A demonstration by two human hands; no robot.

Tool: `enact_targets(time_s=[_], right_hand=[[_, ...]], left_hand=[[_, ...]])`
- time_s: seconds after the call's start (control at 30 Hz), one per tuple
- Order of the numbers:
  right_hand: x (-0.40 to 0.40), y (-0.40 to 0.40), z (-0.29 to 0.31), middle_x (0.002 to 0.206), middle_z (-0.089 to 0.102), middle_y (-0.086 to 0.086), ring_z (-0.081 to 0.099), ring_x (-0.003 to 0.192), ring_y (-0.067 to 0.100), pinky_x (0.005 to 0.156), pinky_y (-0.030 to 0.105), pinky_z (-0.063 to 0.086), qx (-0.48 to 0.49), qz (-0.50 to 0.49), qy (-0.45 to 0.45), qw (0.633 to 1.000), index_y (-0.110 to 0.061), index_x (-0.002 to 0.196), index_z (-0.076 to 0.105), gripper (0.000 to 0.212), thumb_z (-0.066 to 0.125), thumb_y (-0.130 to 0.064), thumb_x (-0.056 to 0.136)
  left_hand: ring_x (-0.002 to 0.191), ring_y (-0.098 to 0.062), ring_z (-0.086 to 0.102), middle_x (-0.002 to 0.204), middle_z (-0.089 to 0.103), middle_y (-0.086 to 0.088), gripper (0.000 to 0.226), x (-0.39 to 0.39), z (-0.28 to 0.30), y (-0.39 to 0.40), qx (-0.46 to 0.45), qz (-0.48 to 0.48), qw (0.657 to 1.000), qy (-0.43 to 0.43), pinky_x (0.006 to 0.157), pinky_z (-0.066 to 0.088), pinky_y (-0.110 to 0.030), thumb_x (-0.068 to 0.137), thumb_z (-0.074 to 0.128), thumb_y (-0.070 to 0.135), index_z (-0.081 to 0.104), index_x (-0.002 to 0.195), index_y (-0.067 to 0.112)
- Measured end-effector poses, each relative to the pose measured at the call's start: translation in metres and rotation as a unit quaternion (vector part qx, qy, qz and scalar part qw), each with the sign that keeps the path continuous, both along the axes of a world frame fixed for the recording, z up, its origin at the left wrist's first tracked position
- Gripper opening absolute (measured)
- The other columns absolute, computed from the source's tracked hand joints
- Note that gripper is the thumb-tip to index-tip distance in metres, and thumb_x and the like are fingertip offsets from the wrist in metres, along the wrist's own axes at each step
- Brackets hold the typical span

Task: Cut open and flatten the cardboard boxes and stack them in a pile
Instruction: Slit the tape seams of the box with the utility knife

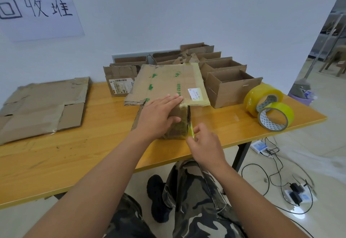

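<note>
Cutting the taped box at the table's near edge.
The left hand [159,115] lies flat with straight fingers on the box [168,87], pressing it down; the right hand [205,145] grips a yellow-green cutter [190,125] against the box's right corner. A flattened pile [43,106] lies left, open boxes [230,89] behind, tape rolls [269,106] right.

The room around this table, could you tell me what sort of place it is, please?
Probably a packing or storeroom corner set up for cardboard recycling. A handwritten paper sign on the wall reads "recycling pile", flattened cardboard lies under it on the wooden table, and opened boxes and rolls of packing tape stand nearby.
</note>
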State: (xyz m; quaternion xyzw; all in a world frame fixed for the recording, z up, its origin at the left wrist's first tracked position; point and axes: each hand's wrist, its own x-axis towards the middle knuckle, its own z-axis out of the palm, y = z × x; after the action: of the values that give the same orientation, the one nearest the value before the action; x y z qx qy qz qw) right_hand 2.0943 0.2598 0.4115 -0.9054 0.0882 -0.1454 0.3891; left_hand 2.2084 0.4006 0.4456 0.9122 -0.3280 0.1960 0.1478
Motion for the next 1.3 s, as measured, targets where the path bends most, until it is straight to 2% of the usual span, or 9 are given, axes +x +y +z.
enact_targets(time_s=[0.2, 0.37, 0.47, 0.63, 0.83, 0.97, 1.1, 1.17, 1.3], right_hand=[[-0.003, 0.009, -0.008, 0.066, 0.048, -0.002, 0.042, 0.054, 0.012, 0.045, 0.029, 0.027, -0.054, -0.011, 0.027, 0.998, -0.018, 0.096, 0.042, 0.012, 0.052, -0.025, 0.097], [-0.005, 0.014, -0.006, 0.07, 0.043, -0.004, 0.044, 0.061, 0.017, 0.051, 0.034, 0.035, -0.109, -0.011, 0.062, 0.992, -0.017, 0.097, 0.039, 0.012, 0.049, -0.024, 0.099], [-0.007, 0.013, -0.006, 0.073, 0.044, -0.002, 0.049, 0.07, 0.024, 0.06, 0.035, 0.041, -0.09, -0.011, 0.085, 0.992, -0.016, 0.097, 0.041, 0.012, 0.05, -0.024, 0.098], [-0.003, 0.001, -0.006, 0.079, 0.054, 0.003, 0.049, 0.066, 0.02, 0.052, 0.033, 0.035, -0.054, -0.003, 0.124, 0.991, -0.018, 0.086, 0.044, 0.016, 0.055, -0.025, 0.094], [-0.012, -0.012, 0.0, 0.056, 0.05, 0.0, 0.041, 0.046, 0.011, 0.047, 0.03, 0.035, 0.076, -0.005, -0.022, 0.997, -0.019, 0.083, 0.046, 0.015, 0.058, -0.017, 0.091], [-0.005, -0.019, 0.003, 0.057, 0.051, 0.0, 0.04, 0.04, 0.004, 0.039, 0.017, 0.031, 0.17, -0.053, -0.089, 0.98, -0.02, 0.09, 0.049, 0.011, 0.053, -0.013, 0.097], [0.007, -0.026, 0.004, 0.059, 0.056, 0.002, 0.048, 0.048, 0.007, 0.047, 0.028, 0.04, 0.222, -0.08, -0.097, 0.967, -0.02, 0.094, 0.054, 0.007, 0.051, -0.018, 0.1], [0.011, -0.028, 0.006, 0.07, 0.066, 0.006, 0.058, 0.058, 0.019, 0.055, 0.039, 0.047, 0.236, -0.076, -0.103, 0.963, -0.02, 0.092, 0.057, 0.011, 0.051, -0.022, 0.101], [0.026, -0.027, 0.019, 0.086, 0.067, -0.002, 0.062, 0.078, 0.022, 0.067, 0.035, 0.049, 0.27, -0.05, -0.12, 0.954, -0.01, 0.096, 0.06, 0.018, 0.048, -0.021, 0.102]], left_hand=[[0.146, -0.007, 0.026, 0.156, 0.034, 0.017, 0.068, -0.001, -0.001, 0.0, 0.002, 0.001, 1.0, -0.003, 0.114, 0.021, -0.034, 0.091, 0.062, 0.046, 0.032, 0.151, 0.038], [0.146, -0.008, 0.025, 0.156, 0.033, 0.017, 0.067, 0.0, 0.0, 0.0, 0.004, 0.003, 1.0, 0.0, 0.115, 0.021, -0.035, 0.091, 0.062, 0.045, 0.032, 0.151, 0.038], [0.146, -0.008, 0.025, 0.156, 0.033, 0.017, 0.066, -0.001, 0.001, 0.0, 0.003, 0.0, 1.0, 0.0, 0.114, 0.021, -0.036, 0.092, 0.062, 0.045, 0.033, 0.151, 0.037], [0.146, -0.009, 0.027, 0.155, 0.035, 0.016, 0.065, -0.003, 0.001, 0.001, 0.0, -0.004, 1.0, -0.006, 0.114, 0.022, -0.037, 0.092, 0.062, 0.045, 0.034, 0.151, 0.036], [0.138, -0.013, 0.038, 0.15, 0.044, 0.013, 0.059, -0.008, 0.007, -0.004, -0.005, 0.008, 1.0, -0.015, 0.112, 0.028, -0.039, 0.093, 0.055, 0.055, 0.039, 0.146, 0.035], [0.116, -0.02, 0.052, 0.127, 0.056, 0.004, 0.06, -0.012, 0.014, -0.027, 0.051, 0.08, 0.993, -0.069, 0.096, 0.043, -0.037, 0.088, 0.048, 0.069, 0.049, 0.128, 0.025], [0.093, -0.02, 0.061, 0.108, 0.065, -0.001, 0.044, -0.015, 0.016, -0.039, 0.04, 0.1, 0.983, -0.149, 0.071, 0.044, -0.029, 0.097, 0.045, 0.056, 0.06, 0.113, 0.018], [0.079, -0.02, 0.061, 0.096, 0.067, -0.003, 0.037, -0.015, 0.016, -0.031, 0.01, 0.093, 0.979, -0.182, 0.06, 0.038, -0.027, 0.098, 0.05, 0.049, 0.064, 0.103, 0.015], [0.061, -0.015, 0.048, 0.079, 0.057, 0.0, 0.039, -0.014, 0.034, 0.003, -0.13, 0.109, 0.965, -0.2, 0.047, 0.03, -0.023, 0.102, 0.041, 0.044, 0.06, 0.089, 0.013]])
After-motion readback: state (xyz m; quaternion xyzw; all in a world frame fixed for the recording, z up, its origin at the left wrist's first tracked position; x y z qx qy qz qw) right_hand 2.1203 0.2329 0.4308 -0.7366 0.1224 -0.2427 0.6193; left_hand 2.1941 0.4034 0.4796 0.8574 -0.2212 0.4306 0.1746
